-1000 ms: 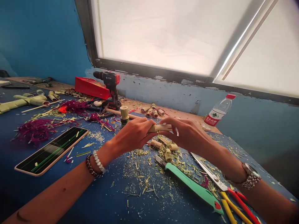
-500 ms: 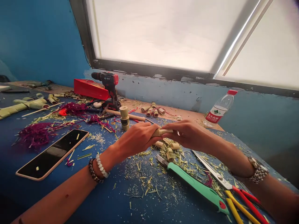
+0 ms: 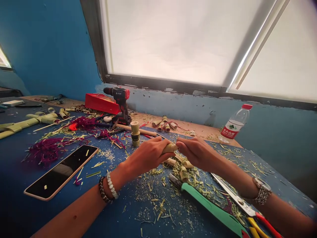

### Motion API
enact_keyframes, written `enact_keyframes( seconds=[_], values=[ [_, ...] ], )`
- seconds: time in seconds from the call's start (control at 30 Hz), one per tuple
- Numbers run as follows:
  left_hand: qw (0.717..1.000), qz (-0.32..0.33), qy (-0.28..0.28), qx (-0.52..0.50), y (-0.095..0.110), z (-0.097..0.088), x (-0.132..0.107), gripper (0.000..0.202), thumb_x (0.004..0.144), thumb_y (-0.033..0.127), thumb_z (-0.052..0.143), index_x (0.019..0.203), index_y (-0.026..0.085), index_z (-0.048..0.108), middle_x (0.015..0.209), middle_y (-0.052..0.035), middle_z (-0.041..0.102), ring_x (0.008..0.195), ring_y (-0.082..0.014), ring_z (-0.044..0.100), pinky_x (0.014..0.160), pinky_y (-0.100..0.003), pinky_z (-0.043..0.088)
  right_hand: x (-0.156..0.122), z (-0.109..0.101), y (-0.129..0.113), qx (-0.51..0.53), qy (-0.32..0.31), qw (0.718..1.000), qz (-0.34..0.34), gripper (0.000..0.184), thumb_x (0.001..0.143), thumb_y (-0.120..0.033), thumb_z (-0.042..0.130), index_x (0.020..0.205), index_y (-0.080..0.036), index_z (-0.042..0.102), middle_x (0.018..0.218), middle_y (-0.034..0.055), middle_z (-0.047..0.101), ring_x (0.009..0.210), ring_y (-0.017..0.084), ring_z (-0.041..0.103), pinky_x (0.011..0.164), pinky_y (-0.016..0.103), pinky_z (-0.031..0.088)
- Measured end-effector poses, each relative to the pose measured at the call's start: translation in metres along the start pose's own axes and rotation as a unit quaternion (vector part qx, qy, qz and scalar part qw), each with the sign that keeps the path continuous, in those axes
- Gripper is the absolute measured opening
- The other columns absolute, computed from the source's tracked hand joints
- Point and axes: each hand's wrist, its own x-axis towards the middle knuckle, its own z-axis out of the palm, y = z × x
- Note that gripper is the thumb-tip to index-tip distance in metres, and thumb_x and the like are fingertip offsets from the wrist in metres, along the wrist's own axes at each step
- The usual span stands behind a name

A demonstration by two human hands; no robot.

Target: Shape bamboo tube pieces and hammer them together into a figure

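My left hand (image 3: 148,156) and my right hand (image 3: 195,152) meet above the blue work table, both shut on a short tan bamboo piece (image 3: 168,148). The fingers hide most of that piece. Just below my hands, cut bamboo sections (image 3: 183,174) lie among green shavings (image 3: 158,175). A green-handled cutting tool (image 3: 210,208) lies under my right forearm. Steel scissors (image 3: 235,198) with red handles are close to my right wrist. A stack of bamboo rings (image 3: 135,134) stands beyond my left hand.
A dark smartphone (image 3: 61,172) lies left of my left arm, near purple shreds (image 3: 49,151). Along the back stand a cordless drill (image 3: 120,102), a red box (image 3: 101,103), a wooden dowel (image 3: 136,130) and a water bottle (image 3: 234,125). Longer bamboo pieces (image 3: 27,123) lie far left.
The view has shifted and tilted slightly, so the table sits lower in frame. My hands have drawn closer, covering more of the bamboo piece. The phone screen has gone dark since the earliest frame.
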Motion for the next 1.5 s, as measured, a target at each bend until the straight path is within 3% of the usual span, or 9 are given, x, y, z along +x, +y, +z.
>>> enact_keyframes(
  seconds=[0.23, 0.47, 0.67, 0.83, 1.0, 1.2, 1.3, 1.4, 1.5],
  values=[
    [1.000, -0.014, 0.019, 0.013, 0.001, -0.001, 0.001, 0.029, 0.097, 0.044, 0.049, 0.090, 0.017, 0.056, 0.081, -0.0038, 0.060, 0.078, -0.0193, 0.057, 0.068, -0.033, 0.046, 0.004, 0.013, -0.006, 0.130, 0.018, 0.986, 0.100, 0.060, 0.103, -0.056, 0.023, 0.058, -0.021, 0.041, 0.047, -0.0042, 0.039, 0.041, 0.008, 0.034, 0.041, 0.025, 0.027],
    [0.998, -0.017, 0.040, 0.043, 0.000, 0.003, 0.001, 0.027, 0.095, 0.043, 0.055, 0.096, 0.017, 0.060, 0.088, -0.0065, 0.065, 0.090, -0.0235, 0.060, 0.078, -0.039, 0.050, 0.004, 0.012, 0.002, 0.293, -0.027, 0.938, 0.182, 0.064, 0.100, -0.063, 0.032, 0.061, -0.018, 0.055, 0.039, -0.0026, 0.047, 0.034, 0.007, 0.038, 0.036, 0.021, 0.028],
    [0.988, -0.083, 0.087, -0.099, 0.001, -0.003, 0.001, 0.031, 0.090, 0.043, 0.062, 0.109, 0.020, 0.054, 0.090, -0.0028, 0.069, 0.079, -0.0169, 0.063, 0.068, -0.032, 0.051, 0.006, 0.007, 0.006, 0.290, 0.007, 0.939, 0.186, 0.063, 0.102, -0.057, 0.026, 0.072, -0.016, 0.061, 0.053, 0.0023, 0.060, 0.036, 0.008, 0.042, 0.035, 0.022, 0.032],
    [0.967, -0.110, 0.133, -0.189, -0.002, -0.005, 0.000, 0.036, 0.082, 0.051, 0.068, 0.097, 0.022, 0.054, 0.076, 0.0024, 0.066, 0.063, -0.0120, 0.060, 0.055, -0.026, 0.048, 0.006, -0.004, -0.002, 0.170, 0.109, 0.977, 0.072, 0.029, 0.100, -0.041, 0.047, 0.115, -0.022, 0.064, 0.109, 0.0077, 0.069, 0.095, 0.019, 0.065, 0.078, 0.033, 0.051],
    [0.962, -0.117, 0.140, -0.201, -0.005, -0.009, -0.001, 0.038, 0.077, 0.049, 0.074, 0.088, 0.021, 0.050, 0.073, 0.0025, 0.067, 0.062, -0.0122, 0.063, 0.054, -0.024, 0.047, 0.004, -0.012, -0.018, 0.021, 0.113, 0.991, -0.064, 0.028, 0.101, -0.022, 0.043, 0.123, -0.025, 0.060, 0.115, 0.0073, 0.067, 0.110, 0.022, 0.060, 0.095, 0.042, 0.046],
    [0.953, -0.120, 0.218, -0.173, -0.010, -0.011, -0.001, 0.041, 0.080, 0.047, 0.070, 0.099, 0.023, 0.043, 0.072, 0.0051, 0.062, 0.056, -0.0106, 0.055, 0.054, -0.025, 0.045, 0.038, -0.017, -0.030, -0.009, -0.004, 0.998, -0.065, 0.029, 0.092, -0.037, 0.064, 0.120, -0.026, 0.063, 0.111, 0.0081, 0.067, 0.097, 0.023, 0.063, 0.084, 0.042, 0.051],
    [0.935, -0.138, 0.283, -0.164, -0.022, -0.017, -0.001, 0.055, 0.077, 0.050, 0.073, 0.109, 0.023, 0.038, 0.077, 0.0049, 0.058, 0.062, -0.0116, 0.055, 0.063, -0.028, 0.049, 0.064, -0.018, -0.029, 0.115, 0.026, 0.993, -0.002, 0.023, 0.087, -0.040, 0.068, 0.099, -0.020, 0.068, 0.094, 0.0066, 0.068, 0.080, 0.019, 0.063, 0.076, 0.038, 0.053],
    [0.900, -0.201, 0.378, -0.086, -0.043, -0.026, -0.002, 0.068, 0.069, 0.055, 0.078, 0.115, 0.022, 0.040, 0.098, -0.0044, 0.058, 0.087, -0.0183, 0.058, 0.082, -0.035, 0.051, 0.092, -0.014, -0.025, 0.214, 0.101, 0.970, 0.054, 0.029, 0.080, -0.043, 0.072, 0.092, -0.017, 0.063, 0.083, 0.0049, 0.067, 0.074, 0.018, 0.064, 0.067, 0.035, 0.054],
    [0.864, -0.351, 0.356, -0.060, -0.066, -0.028, -0.006, 0.075, 0.073, 0.053, 0.076, 0.127, 0.019, 0.036, 0.122, -0.0131, 0.053, 0.112, -0.0240, 0.054, 0.097, -0.038, 0.045, 0.119, -0.005, -0.024, 0.250, 0.150, 0.954, 0.066, 0.033, 0.081, -0.045, 0.068, 0.096, -0.018, 0.059, 0.093, 0.0077, 0.068, 0.085, 0.021, 0.066, 0.071, 0.034, 0.056]
  ],
)
